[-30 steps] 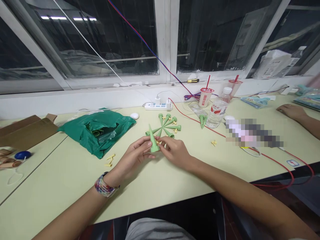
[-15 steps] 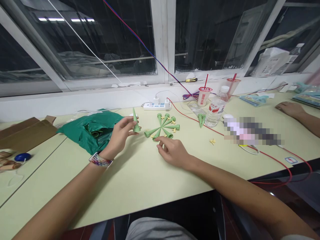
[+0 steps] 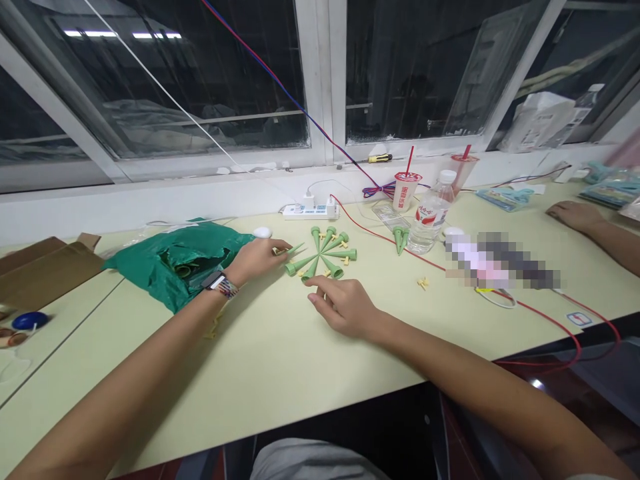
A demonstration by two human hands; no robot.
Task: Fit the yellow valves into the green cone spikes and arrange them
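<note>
My left hand [image 3: 257,259] is closed on a green cone-shaped spike [image 3: 296,248], its thin tip pointing right over the table. Right of it, several similar green spikes [image 3: 327,248] lie in a ring, tips together and wide ends outward, with small yellow valves [image 3: 345,261] on or beside them. My right hand [image 3: 345,305] rests at the near side of the ring. Its index fingertip is at the wide end of one spike [image 3: 309,268], thumb apart, with nothing held.
A torn green bag [image 3: 150,257] lies left, beside a cardboard box [image 3: 50,273]. Two more spikes [image 3: 399,239], a water bottle [image 3: 429,217], a cup [image 3: 406,190] and loose yellow pieces [image 3: 423,283] are to the right. A power strip [image 3: 311,212] is behind. Another person's hand [image 3: 575,217] rests far right.
My left hand has turned and lowered the spike from upright to nearly flat, its tip now toward the ring. My right hand has hardly moved.
</note>
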